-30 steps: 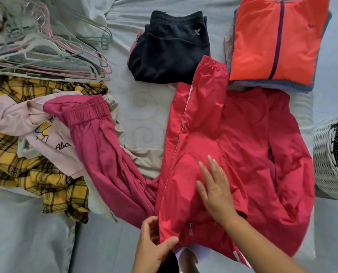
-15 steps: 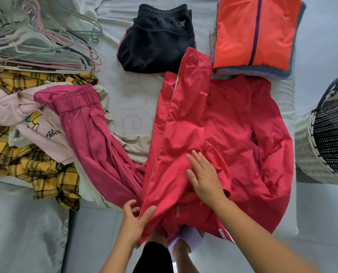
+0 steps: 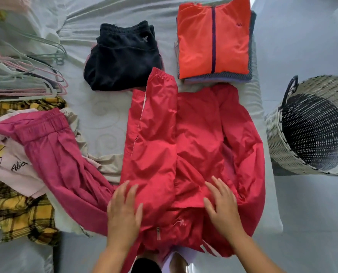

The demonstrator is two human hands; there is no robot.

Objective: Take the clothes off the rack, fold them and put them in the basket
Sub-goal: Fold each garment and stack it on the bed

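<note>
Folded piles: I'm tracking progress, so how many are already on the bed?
2. The black pile lies at top centre; the orange-topped pile lies to its right, with more garments under both, partly hidden.

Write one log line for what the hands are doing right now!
step: folding | left hand: flat on red jacket | right hand: flat on red jacket | basket: nothing seen inside
</note>
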